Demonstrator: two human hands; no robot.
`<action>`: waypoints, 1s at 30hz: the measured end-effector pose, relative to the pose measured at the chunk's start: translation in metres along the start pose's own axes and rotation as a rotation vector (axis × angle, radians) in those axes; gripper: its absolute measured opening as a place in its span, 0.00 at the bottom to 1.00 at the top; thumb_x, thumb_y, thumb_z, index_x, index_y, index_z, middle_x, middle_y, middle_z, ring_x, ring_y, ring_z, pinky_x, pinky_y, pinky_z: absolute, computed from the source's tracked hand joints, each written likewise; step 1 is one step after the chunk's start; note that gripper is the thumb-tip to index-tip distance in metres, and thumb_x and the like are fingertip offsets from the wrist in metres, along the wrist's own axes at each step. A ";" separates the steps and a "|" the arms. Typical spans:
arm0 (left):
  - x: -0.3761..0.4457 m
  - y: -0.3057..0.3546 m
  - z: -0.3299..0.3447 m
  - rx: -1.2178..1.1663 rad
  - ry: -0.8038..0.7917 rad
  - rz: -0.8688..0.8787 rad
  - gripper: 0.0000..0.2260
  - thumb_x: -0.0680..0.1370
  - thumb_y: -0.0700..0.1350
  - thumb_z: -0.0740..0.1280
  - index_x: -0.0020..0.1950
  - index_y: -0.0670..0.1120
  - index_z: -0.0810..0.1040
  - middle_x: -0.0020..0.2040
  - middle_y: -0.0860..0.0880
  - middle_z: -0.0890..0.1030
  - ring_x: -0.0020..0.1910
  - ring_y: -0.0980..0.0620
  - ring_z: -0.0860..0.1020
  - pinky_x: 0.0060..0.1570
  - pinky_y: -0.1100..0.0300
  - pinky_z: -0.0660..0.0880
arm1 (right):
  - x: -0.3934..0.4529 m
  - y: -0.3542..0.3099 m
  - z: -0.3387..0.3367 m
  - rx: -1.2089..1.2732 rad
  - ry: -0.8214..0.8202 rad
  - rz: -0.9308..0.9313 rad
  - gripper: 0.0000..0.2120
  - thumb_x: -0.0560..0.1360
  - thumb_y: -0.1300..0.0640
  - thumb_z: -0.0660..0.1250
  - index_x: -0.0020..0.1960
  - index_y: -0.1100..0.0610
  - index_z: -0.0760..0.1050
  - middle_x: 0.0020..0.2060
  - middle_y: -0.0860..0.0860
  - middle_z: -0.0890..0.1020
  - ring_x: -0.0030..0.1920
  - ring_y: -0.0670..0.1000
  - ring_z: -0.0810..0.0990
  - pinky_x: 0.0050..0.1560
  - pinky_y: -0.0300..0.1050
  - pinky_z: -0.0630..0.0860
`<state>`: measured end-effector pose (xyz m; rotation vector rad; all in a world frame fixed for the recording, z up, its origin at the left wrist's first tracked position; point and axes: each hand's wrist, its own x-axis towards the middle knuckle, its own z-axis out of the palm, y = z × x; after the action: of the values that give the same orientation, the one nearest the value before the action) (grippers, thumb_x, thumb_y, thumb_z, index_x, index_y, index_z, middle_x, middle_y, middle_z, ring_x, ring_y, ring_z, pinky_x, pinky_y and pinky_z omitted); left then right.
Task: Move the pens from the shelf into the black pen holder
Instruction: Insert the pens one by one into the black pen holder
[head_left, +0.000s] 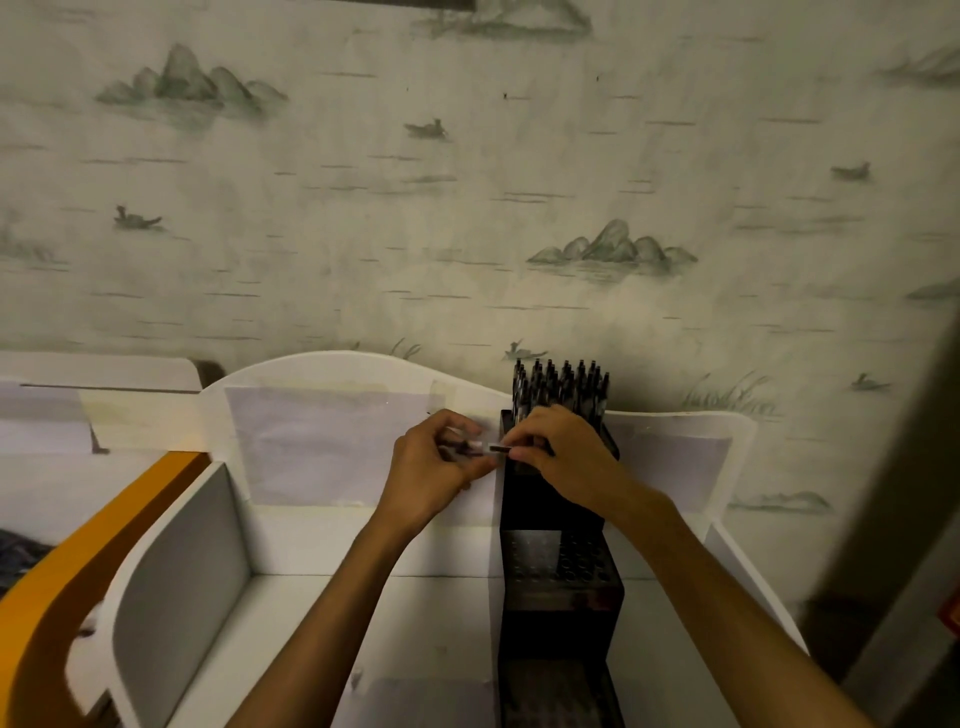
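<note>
A black stepped pen holder (558, 577) stands on the white shelf (291, 613), right of its middle. Several dark pens (563, 384) stand upright in its tallest back tier; the middle tier shows rows of empty holes. My left hand (431, 470) and my right hand (563, 452) meet just left of the back tier. Between them they pinch one short dark pen (485, 448), lying roughly level; the left fingers hold its left end, the right fingers its right end. The pen is blurred and partly hidden by fingers.
The shelf has a curved white back panel (332, 441) and a white side wall (176, 577) on the left. An orange curved edge (67, 587) runs outside it at left. Patterned wallpaper (467, 208) rises behind. A dark upright post (893, 493) stands at far right.
</note>
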<state>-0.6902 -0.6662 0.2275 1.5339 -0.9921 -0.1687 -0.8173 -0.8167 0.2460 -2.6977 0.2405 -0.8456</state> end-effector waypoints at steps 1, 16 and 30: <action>0.000 0.000 -0.001 0.009 0.005 -0.004 0.14 0.69 0.42 0.80 0.50 0.48 0.80 0.39 0.52 0.83 0.33 0.56 0.81 0.32 0.64 0.78 | 0.000 0.001 -0.001 0.030 0.011 0.046 0.05 0.75 0.59 0.71 0.51 0.55 0.81 0.40 0.41 0.75 0.42 0.42 0.72 0.45 0.37 0.67; -0.001 -0.018 -0.008 0.518 -0.023 0.200 0.15 0.78 0.57 0.67 0.64 0.57 0.76 0.61 0.55 0.78 0.57 0.54 0.76 0.57 0.55 0.76 | 0.006 0.020 -0.023 0.163 0.490 0.354 0.05 0.74 0.56 0.73 0.48 0.57 0.80 0.37 0.47 0.82 0.38 0.44 0.80 0.40 0.33 0.77; -0.008 -0.022 -0.005 0.516 -0.034 0.165 0.15 0.78 0.56 0.67 0.64 0.56 0.76 0.63 0.56 0.77 0.58 0.54 0.76 0.59 0.49 0.76 | 0.002 0.028 -0.009 0.096 0.404 0.394 0.07 0.75 0.54 0.72 0.49 0.57 0.81 0.39 0.49 0.83 0.39 0.46 0.81 0.42 0.39 0.79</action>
<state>-0.6815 -0.6590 0.2064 1.9042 -1.2476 0.1949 -0.8225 -0.8460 0.2443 -2.2541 0.7680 -1.2228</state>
